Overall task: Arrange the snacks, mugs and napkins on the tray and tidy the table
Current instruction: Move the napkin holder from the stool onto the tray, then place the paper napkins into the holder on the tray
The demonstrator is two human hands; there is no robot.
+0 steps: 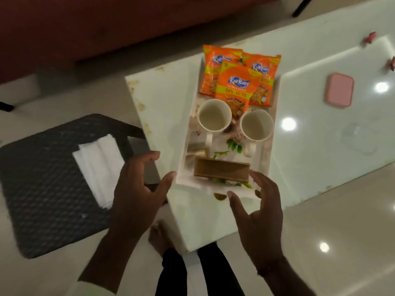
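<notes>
A white tray with a leaf print lies on the white table. Three orange snack packets overlap at its far end. Two empty white mugs stand side by side in the middle. A brown wooden napkin holder sits at the near end. My left hand hovers open at the tray's near left corner. At the near right corner my right hand is also open, with nothing in it. A stack of white napkins rests on a dark woven chair seat to the left.
The dark chair seat stands left of the glossy white table. A pink flat case lies on the table to the right, with small pink items at the far right. A sofa fills the back. My legs show below.
</notes>
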